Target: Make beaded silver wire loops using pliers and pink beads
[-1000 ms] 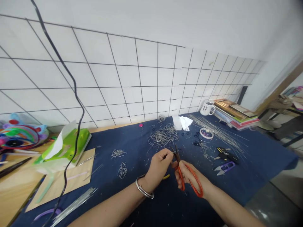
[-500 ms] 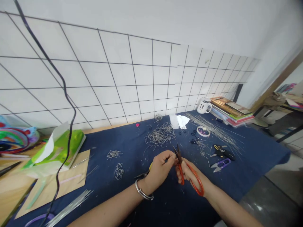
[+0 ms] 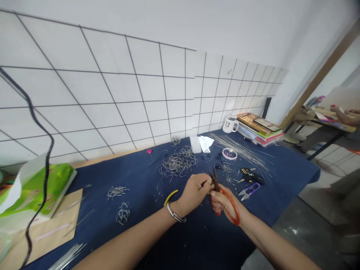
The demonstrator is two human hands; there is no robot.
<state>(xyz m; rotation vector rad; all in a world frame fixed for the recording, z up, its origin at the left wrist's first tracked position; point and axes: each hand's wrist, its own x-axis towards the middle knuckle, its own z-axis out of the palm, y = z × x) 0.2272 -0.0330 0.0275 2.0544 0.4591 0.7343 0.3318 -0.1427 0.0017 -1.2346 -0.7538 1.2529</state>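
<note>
From where I stand, the work looks to me somewhere in the middle, though I cannot count the pieces. On the counter (image 3: 98,176), toward the far edge, there is a tangled heap of short bent wires (image 3: 178,161), and two small clusters, one (image 3: 116,191) above the other (image 3: 123,213), lie to its left; these I would judge as the done part. Long straight wires (image 3: 244,150) are spread near the far right corner, and a pale bundle (image 3: 67,258) lies at the near left edge (both look uncut to me). The right hand (image 3: 221,200) is closed around the orange scissors (image 3: 235,210), in front of the heap, with their blades a little apart. The left hand (image 3: 194,195) has its fingertips pressed together beside the blades, but what they pinch, if anything, I cannot tell.
</note>
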